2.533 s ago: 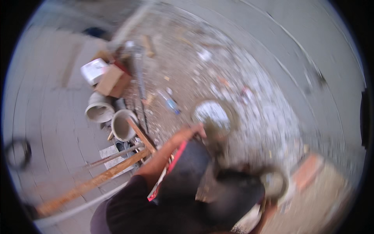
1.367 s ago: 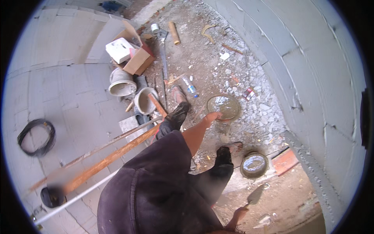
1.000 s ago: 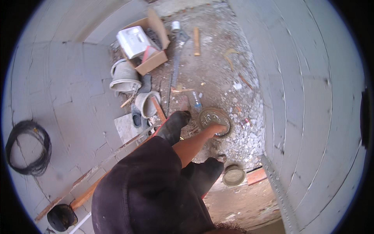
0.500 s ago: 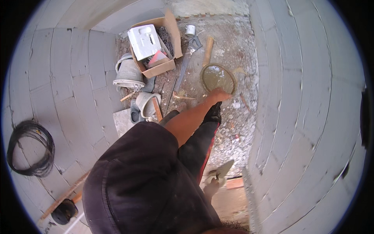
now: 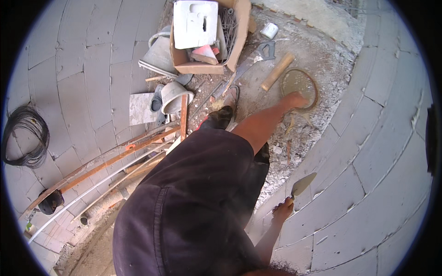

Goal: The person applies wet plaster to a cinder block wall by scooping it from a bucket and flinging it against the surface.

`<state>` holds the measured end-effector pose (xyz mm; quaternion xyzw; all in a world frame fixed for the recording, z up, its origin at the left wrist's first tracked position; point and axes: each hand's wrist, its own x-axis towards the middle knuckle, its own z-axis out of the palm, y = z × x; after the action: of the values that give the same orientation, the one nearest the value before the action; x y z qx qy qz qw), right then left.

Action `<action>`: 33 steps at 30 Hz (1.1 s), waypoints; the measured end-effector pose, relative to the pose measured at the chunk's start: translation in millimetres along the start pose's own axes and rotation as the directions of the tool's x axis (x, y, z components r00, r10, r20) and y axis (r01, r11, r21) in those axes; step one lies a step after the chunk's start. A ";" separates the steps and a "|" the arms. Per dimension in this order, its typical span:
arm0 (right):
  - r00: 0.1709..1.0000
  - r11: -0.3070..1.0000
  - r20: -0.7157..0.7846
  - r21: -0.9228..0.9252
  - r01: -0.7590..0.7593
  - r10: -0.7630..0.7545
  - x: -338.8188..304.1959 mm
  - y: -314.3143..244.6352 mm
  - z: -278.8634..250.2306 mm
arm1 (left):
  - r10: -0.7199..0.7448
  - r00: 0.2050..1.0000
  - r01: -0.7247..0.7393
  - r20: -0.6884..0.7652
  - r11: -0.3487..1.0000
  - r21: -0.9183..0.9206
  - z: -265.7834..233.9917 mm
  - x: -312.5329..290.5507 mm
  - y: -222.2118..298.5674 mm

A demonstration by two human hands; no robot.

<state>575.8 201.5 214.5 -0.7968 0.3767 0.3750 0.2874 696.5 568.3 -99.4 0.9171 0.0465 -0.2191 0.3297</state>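
The left hand clasps a round, muddy-brown bucket; the right hand (well apart) grips a leaf-shaped metal trowel.

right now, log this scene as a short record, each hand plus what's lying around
left hand: at the near rim of a round grey-brown tub, fingers partly hidden
right hand: holds a grey pointed metal trowel by its handle
beside tub: light-brown wooden cylinder, on the floor
box: open brown cardboard box, with a white foam block in it
picture's left edge: coil of thin black wire
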 end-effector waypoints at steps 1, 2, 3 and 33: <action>1.000 1.000 0.007 -0.027 -0.011 0.011 2.3 -4.8 2.1 | -0.251 0.968 0.232 -0.009 0.910 -0.343 -5.6 2.5 2.9; 1.000 0.998 0.029 -0.066 0.004 -0.002 6.7 -11.4 3.1 | -0.488 0.871 0.408 0.058 0.654 -0.637 -11.0 -1.9 2.9; 0.999 0.995 0.047 -0.100 0.022 -0.017 11.9 -18.3 4.8 | -0.510 0.858 0.424 0.064 0.633 -0.648 -14.6 -10.9 11.0; 0.317 0.807 0.925 0.347 -0.478 -0.210 153.2 -126.6 665.1 | -0.652 0.321 0.766 -0.687 0.606 -0.217 -284.4 -372.3 -405.5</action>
<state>492.3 704.9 -256.1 -0.2660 0.3007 0.6568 0.6384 374.0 1083.7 19.9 0.8305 0.5498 0.0276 0.0852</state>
